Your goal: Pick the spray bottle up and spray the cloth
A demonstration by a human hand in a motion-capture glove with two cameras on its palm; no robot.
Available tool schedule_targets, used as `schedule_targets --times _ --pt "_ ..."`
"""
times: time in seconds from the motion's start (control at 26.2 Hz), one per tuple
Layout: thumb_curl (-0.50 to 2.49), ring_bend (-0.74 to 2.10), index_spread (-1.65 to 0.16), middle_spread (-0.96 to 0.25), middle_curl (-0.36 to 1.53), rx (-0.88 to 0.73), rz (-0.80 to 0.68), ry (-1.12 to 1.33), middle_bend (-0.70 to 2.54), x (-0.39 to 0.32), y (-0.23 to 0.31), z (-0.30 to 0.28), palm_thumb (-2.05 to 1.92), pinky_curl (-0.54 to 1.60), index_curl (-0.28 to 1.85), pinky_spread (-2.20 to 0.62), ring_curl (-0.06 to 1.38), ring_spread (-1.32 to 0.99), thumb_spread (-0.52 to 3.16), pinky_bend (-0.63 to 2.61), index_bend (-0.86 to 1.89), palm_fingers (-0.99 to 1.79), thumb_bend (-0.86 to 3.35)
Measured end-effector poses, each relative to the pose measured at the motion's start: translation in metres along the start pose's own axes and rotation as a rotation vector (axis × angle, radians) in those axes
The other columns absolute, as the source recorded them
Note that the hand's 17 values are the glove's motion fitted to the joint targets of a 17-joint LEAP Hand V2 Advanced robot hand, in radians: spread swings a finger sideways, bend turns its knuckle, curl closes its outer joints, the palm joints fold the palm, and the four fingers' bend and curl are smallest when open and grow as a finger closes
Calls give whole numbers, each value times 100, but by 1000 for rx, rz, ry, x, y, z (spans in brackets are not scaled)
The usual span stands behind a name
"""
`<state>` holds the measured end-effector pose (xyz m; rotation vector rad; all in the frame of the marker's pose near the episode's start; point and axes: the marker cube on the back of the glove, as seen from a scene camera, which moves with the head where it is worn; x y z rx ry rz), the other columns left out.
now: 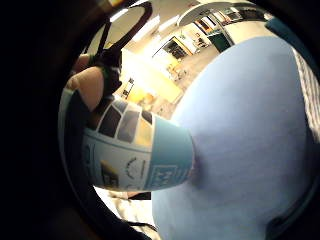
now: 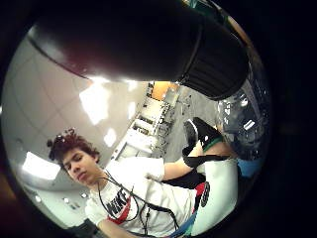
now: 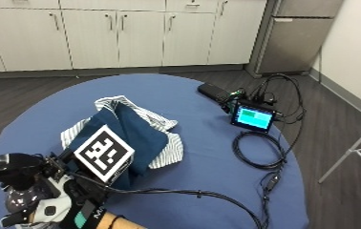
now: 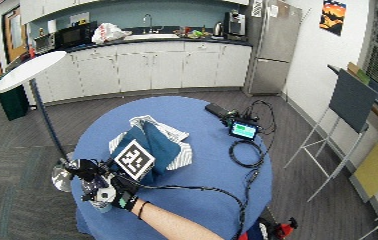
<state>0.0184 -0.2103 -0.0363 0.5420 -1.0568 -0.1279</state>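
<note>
Clear plastic spray bottle (image 3: 16, 198) with a black trigger head, held off the near edge of the round blue-covered table (image 3: 218, 191), low at the corner of the outside view. Black nozzle head (image 3: 5, 169) pointing away from the cloth pile, toward the table's outer side. Gripped by the black-gloved right hand (image 3: 66, 202), fingers curled round the bottle's neck and body below the head; forearm entering from the near edge. From the little finger side palm view, a label-wrapped bottle body (image 1: 135, 150) in pale blue and white close to the palm, with a bare fingertip (image 1: 90, 87) pressed on it and blue tablecloth (image 1: 250, 150) beyond. From the thumb side palm view, the black ribbed collar of the spray head (image 2: 213, 64) filling the upper part, with clear bottle plastic (image 2: 242, 124) beside it.

Just beside the hand, on the table, a folded dark navy cloth (image 3: 136, 136) lying on top of a rumpled blue-and-white striped cloth (image 3: 168, 150); both nearer the middle of the table than the bottle, not touching it as far as can be seen.

Farther across the table, a small black device with a lit green screen (image 3: 253, 117), near the far edge, with black cables (image 3: 257, 152) looping from it along the tablecloth. Beyond, white cabinet doors (image 3: 104, 33) and a grey refrigerator (image 3: 295, 38) on a dark wood-look floor.
</note>
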Motion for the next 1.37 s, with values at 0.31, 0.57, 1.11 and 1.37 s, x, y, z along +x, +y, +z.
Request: schedule_targets --times 0.31,0.57,1.11,1.37 --pt "51 46 -27 -8 44 19 37 27 25 8 -4 0 92 31 25 0 38 -10 87 42 12 86 -2" --pt "48 35 -27 -8 43 50 32 34 22 9 7 3 89 30 27 1 37 -8 87 36 14 62 -5" --pt "44 32 -31 -6 42 -29 -34 399 29 -3 80 -55 85 28 23 6 34 -3 91 34 12 54 -3" --pt "42 33 -32 -6 42 -25 -2 380 31 0 94 -73 84 28 24 8 34 -2 94 32 12 56 -3"
